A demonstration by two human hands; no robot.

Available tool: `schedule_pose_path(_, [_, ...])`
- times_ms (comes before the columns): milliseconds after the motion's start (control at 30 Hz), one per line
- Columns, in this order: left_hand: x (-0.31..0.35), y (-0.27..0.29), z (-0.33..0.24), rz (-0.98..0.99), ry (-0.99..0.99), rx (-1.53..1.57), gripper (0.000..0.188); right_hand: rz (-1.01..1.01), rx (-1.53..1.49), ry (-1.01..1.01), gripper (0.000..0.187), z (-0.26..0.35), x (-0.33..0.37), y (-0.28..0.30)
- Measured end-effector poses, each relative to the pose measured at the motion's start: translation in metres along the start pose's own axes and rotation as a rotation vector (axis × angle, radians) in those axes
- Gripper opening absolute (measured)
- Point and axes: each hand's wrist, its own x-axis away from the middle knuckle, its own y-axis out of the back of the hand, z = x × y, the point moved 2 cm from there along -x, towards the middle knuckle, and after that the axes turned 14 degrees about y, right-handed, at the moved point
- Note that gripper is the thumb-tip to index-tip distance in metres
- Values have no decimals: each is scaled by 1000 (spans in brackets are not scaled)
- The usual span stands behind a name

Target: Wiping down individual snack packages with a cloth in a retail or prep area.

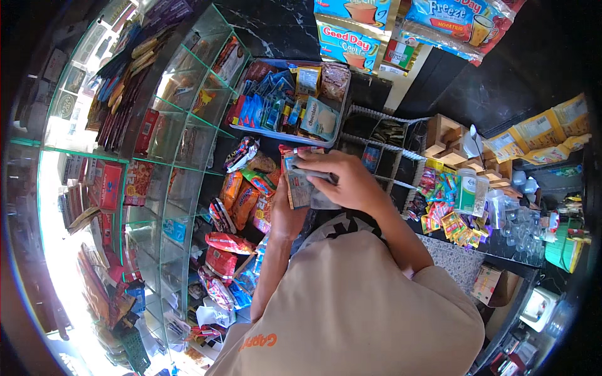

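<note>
In front of my chest, my left hand point(286, 216) is closed around a small stack of flat printed sachets point(298, 192), with a red edge showing at its top left. My right hand point(346, 177) lies across the upper side of the stack, fingers bent and pressed on it. A greyish, see-through piece hangs below the right fingers, and I cannot tell whether it is part of the same packet. Just beyond both hands stands a pale plastic tray point(263, 132) full of blue, yellow and brown sachets, with a light-blue chocolate-drink pouch point(320, 119) at its near right corner.
Glass shelving point(164, 163) with packets runs down the left. Orange and red snack packs point(246, 207) lie between it and my left arm. To the right are a white-edged divided rack point(392, 150), candy packets point(454, 225), a clear jar point(467, 188) and glasses point(520, 219). Drink-sachet strips point(351, 44) hang ahead.
</note>
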Motion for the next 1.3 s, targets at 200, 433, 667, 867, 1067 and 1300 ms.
schedule_pose_path(200, [2,9,-10,-140,-90,32,44,185,13,-56,37,9,17,-29])
schedule_pose_path(433, [3,7,-23,-166,-137,148,46,373,-209,2,37,0,36,-20])
schedule_pose_path(667, [-1,21,-10,-193,-55,245,40,-21,-416,-302,34,-27,46,14])
schedule_pose_path(867, [-5,-2,-4,-153,-75,-48,52,-372,-797,-742,40,-39,46,-5])
schedule_pose_path(1067, [-16,7,7,-290,-307,-442,52,-393,-1167,-900,34,-23,43,-25])
schedule_pose_path(1300, [-12,47,9,79,-17,119,46,-407,-1379,-984,39,-21,43,-43])
